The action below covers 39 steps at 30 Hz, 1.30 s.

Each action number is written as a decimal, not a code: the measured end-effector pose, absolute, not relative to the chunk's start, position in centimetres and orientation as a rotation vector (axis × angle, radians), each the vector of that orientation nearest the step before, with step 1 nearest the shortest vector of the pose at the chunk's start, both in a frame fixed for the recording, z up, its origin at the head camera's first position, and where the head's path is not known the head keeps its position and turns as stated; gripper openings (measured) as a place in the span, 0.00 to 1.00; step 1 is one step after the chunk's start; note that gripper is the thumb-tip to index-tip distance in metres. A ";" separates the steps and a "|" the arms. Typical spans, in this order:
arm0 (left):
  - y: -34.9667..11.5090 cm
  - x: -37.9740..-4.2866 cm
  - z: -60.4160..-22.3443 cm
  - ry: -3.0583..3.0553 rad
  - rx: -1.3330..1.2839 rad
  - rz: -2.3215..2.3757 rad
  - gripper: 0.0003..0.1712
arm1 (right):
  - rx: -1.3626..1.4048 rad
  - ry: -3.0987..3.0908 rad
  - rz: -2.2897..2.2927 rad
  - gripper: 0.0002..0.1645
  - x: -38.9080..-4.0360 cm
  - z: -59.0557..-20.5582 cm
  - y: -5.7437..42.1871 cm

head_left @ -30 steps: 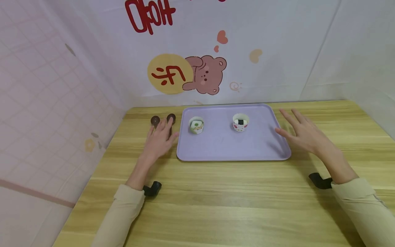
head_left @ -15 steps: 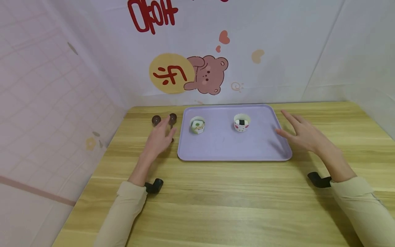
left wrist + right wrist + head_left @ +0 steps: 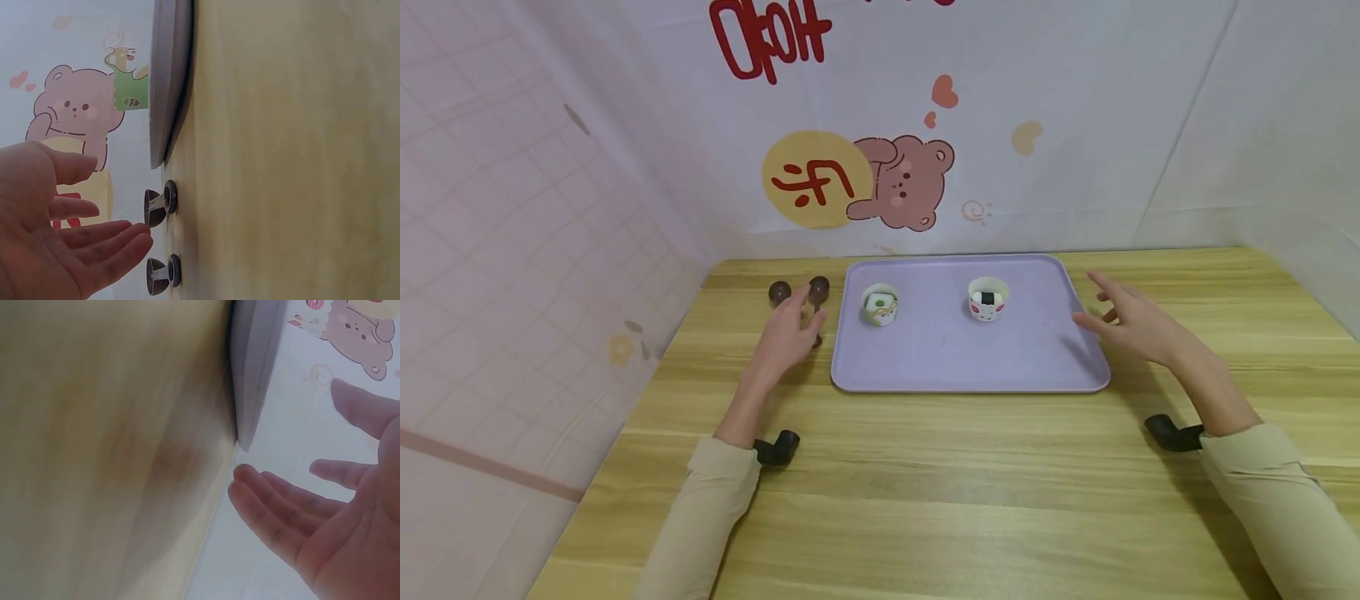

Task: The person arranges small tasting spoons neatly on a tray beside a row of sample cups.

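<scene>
My left hand hovers over the left of the table with fingers loosely extended and nothing held. Two dark brown spoons lie just beyond it, and the hand hides much of their handles. In the left wrist view, the fingertips are close to the round bowl of one spoon. Beside the right end of the lilac tray, my right hand hangs with relaxed, slightly bent fingers. On the tray stand a green-patterned cup with a white and green piece and a pink-patterned cup with a black-banded rice ball.
The tray lies near the back of the wooden table, close to a white wall cloth printed with a bear. Another cloth-covered wall borders the table's left. A black wrist mount juts from the left sleeve; the right sleeve has another.
My left hand has drawn slightly back, uncovering more of the spoons. My right hand's fingers have bent a little more. The tray and cups stay in place.
</scene>
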State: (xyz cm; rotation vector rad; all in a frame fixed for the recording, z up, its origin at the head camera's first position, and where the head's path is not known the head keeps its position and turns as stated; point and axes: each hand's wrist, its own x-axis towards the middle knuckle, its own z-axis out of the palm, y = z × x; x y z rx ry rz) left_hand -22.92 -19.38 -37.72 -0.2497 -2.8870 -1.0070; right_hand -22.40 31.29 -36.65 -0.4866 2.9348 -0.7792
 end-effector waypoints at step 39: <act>-19.5 -25.1 -38.6 -2.858 0.029 -1.275 0.29 | -0.402 2.774 -0.846 0.46 -22.5 -37.6 31.4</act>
